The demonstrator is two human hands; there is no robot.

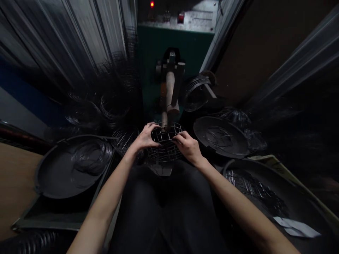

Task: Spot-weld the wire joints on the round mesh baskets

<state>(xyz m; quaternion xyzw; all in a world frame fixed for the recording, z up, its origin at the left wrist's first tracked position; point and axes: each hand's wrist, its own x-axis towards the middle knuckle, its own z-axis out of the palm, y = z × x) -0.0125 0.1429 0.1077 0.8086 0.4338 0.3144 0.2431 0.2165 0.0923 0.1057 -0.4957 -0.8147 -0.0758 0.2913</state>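
While the round wire cage [165, 143] is held at the welding machine's arm [171, 92], just past the lap, its left rim is grasped by the left hand [144, 139] and its right rim by the right hand [188, 146]. Both grips are closed on wire. Fingers sit close to the electrode tip; a slipped cage could, it is judged, be misaligned, or a fingertip pinched or burned.

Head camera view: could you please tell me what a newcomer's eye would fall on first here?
At centre, the left hand and right hand grip a round silver wire-grid basket below a tan machine arm. A red indicator lamp glows at top centre. A dark round tray of thin wire rings sits at left.
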